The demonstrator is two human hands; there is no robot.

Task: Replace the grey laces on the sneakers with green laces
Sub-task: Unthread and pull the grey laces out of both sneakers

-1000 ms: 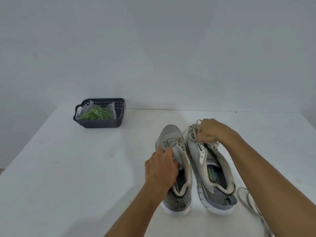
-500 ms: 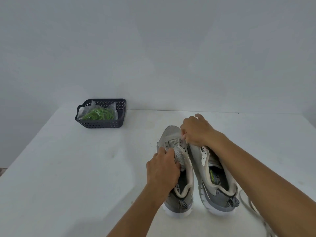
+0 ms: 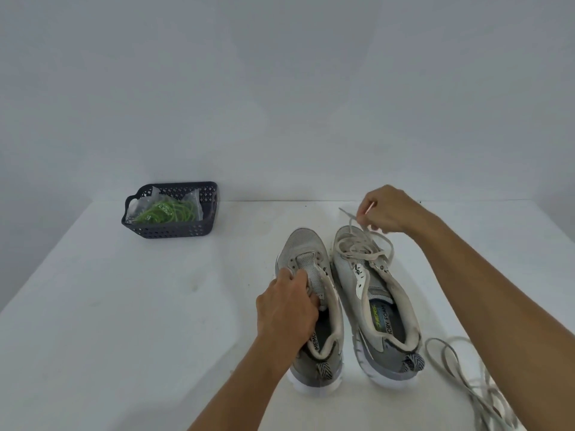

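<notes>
So here's where we are with the lace swap. Our left hand (image 3: 287, 309) grips the tongue area of the left sneaker (image 3: 311, 312), fingers curled into the opening, which we reckon is just to pin the shoe down on the surface (image 3: 124, 321). That one has bare eyelets already, no lace in it. Its old lace (image 3: 466, 377) looks to be the loose grey tangle lying off to the right, just beside the right sneaker's heel.

Our right hand (image 3: 384, 211) is up over the toe of the right sneaker (image 3: 373, 303), pinching one end of the grey lace (image 3: 362, 244) between thumb and fingers and lifting it. The lace sits slack and looped over the upper eyelets, so we'd say it's partway out, with more rows left to unthread.

The green laces (image 3: 168, 211) sit untouched in a clear bag inside the dark basket (image 3: 174, 230), well apart at the back left, parked out of the way till both shoes are stripped.

The surface is plain white with a few faint scuffs, backed by a bare pale grey wall (image 3: 280, 88).
</notes>
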